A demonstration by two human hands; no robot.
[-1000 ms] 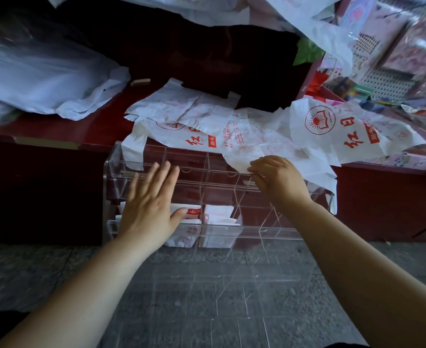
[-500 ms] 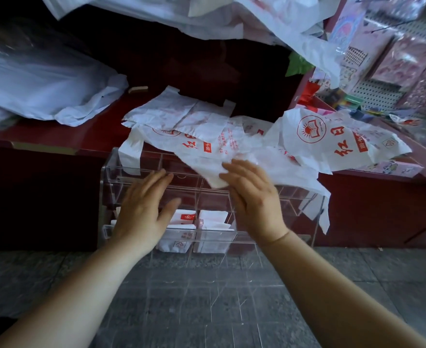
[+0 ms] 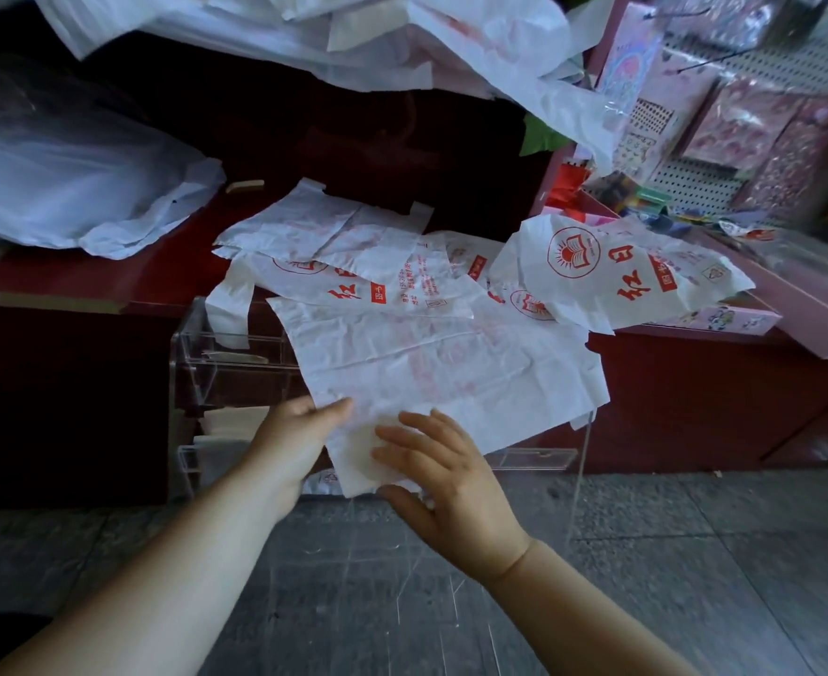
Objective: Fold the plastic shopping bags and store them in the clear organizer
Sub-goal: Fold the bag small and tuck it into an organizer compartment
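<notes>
A crumpled white shopping bag [image 3: 441, 368] with faint red print is spread over the top of the clear organizer [image 3: 192, 353]. My left hand [image 3: 299, 436] pinches its near edge, thumb on top and fingers beneath. Beside it, my right hand [image 3: 446, 475] lies with spread, fairly straight fingers on the bag's near corner, the thumb at its lower edge. More white bags with red logos [image 3: 353, 246] [image 3: 616, 270] lie on the dark red counter [image 3: 109, 280] behind. Folded bags [image 3: 226, 422] show dimly inside the organizer, mostly hidden by the held bag.
A big heap of translucent plastic [image 3: 60, 187] sits on the counter at the left. More white bags [image 3: 304, 36] hang overhead. A pegboard display of pink packets [image 3: 743, 129] stands at the right. Grey floor tiles [image 3: 695, 553] lie below.
My right hand has dragged one bag off the counter toward me, over the organizer. My left hand left the organizer's top and took the bag's near edge.
</notes>
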